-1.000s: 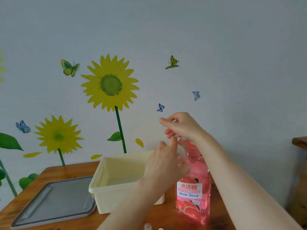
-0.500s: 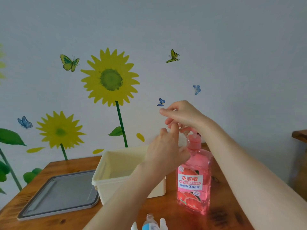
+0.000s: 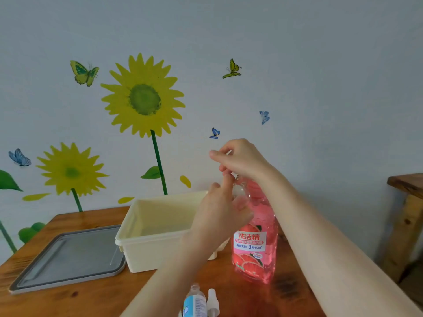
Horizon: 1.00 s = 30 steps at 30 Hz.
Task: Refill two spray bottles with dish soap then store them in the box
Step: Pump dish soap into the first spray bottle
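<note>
A pink dish soap bottle [image 3: 254,245] with a pump top stands on the wooden table, right of a cream plastic box [image 3: 160,245]. My right hand [image 3: 242,160] is curled over the pump head at the top. My left hand [image 3: 219,213] is just below it, fingers curled round a small clear spray bottle [image 3: 239,188] held at the pump's spout; most of that bottle is hidden. At the bottom edge stands a second small spray bottle [image 3: 194,302] with a blue label and open neck. A white spray head [image 3: 212,302] lies beside it.
A grey lid [image 3: 68,257] lies flat on the table [image 3: 96,296] left of the box. The box stands open, and nothing shows inside it. A wooden piece of furniture [image 3: 407,202] stands at the far right. The wall with sunflower stickers is right behind the table.
The view has tipped downward, bringing the blue-labelled bottle and the white spray head into sight. Both hands have stayed at the pump of the soap bottle.
</note>
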### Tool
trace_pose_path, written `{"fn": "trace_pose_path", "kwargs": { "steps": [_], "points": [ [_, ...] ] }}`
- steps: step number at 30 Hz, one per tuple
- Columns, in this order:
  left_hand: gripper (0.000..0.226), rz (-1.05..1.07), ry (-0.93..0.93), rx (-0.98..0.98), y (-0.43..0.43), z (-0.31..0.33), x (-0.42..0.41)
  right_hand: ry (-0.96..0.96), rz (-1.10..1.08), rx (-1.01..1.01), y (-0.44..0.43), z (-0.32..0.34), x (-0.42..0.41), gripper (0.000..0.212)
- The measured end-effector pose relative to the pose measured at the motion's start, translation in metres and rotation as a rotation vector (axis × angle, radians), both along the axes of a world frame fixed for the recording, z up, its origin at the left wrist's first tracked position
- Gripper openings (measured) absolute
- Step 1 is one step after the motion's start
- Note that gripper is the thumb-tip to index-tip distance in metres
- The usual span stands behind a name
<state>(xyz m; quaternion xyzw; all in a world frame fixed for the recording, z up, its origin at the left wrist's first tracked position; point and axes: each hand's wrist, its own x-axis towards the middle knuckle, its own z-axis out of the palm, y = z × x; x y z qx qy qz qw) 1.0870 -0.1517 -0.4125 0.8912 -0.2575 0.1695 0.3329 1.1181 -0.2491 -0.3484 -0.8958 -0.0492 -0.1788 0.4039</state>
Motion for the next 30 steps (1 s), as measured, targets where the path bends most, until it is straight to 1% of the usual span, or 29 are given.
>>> {"fn": "trace_pose_path", "kwargs": {
  "steps": [2, 4, 6, 9, 11, 14, 16, 19, 21, 23, 25, 28, 30],
  "points": [
    [0.065, -0.006, -0.020, 0.043, 0.002, 0.002, 0.004, 0.039, 0.006, -0.037, 0.001, 0.000, 0.003, 0.029],
    [0.063, 0.000, -0.067, 0.086, 0.006, 0.011, 0.006, 0.067, 0.034, 0.048, 0.000, 0.008, 0.003, 0.027],
    [0.061, -0.011, -0.078, 0.062, 0.008, 0.014, 0.008, 0.030, 0.045, 0.108, -0.002, 0.012, 0.004, 0.026],
    [0.067, -0.049, 0.012, -0.013, 0.006, 0.006, 0.004, -0.038, -0.009, 0.011, -0.001, 0.003, 0.002, 0.034],
    [0.069, -0.032, 0.008, 0.032, 0.005, 0.004, 0.004, -0.029, -0.029, -0.028, 0.002, -0.001, 0.001, 0.039],
    [0.065, -0.012, -0.058, 0.106, 0.008, 0.014, 0.007, 0.031, 0.002, -0.028, 0.002, 0.007, 0.002, 0.041],
    [0.061, -0.018, -0.057, 0.070, 0.007, 0.017, 0.009, 0.037, 0.034, 0.036, -0.001, 0.013, 0.003, 0.037],
    [0.057, -0.051, 0.020, -0.030, 0.003, 0.007, 0.004, 0.009, 0.037, 0.105, -0.004, 0.006, 0.004, 0.035],
    [0.058, -0.046, 0.035, -0.026, 0.002, 0.002, 0.003, -0.004, 0.027, 0.077, -0.002, -0.001, 0.003, 0.035],
    [0.062, -0.032, 0.008, 0.041, 0.004, 0.007, 0.005, 0.002, 0.029, 0.032, 0.000, 0.000, 0.003, 0.038],
    [0.065, -0.031, -0.010, 0.080, 0.007, 0.017, 0.007, 0.033, 0.040, 0.029, 0.000, 0.010, 0.001, 0.040],
    [0.063, -0.024, -0.024, 0.040, 0.004, 0.018, 0.008, 0.010, 0.032, 0.061, -0.004, 0.014, 0.001, 0.039],
    [0.062, -0.010, 0.005, -0.004, 0.000, 0.008, 0.004, -0.031, 0.006, 0.048, -0.003, 0.005, 0.000, 0.041]
  ]
}}
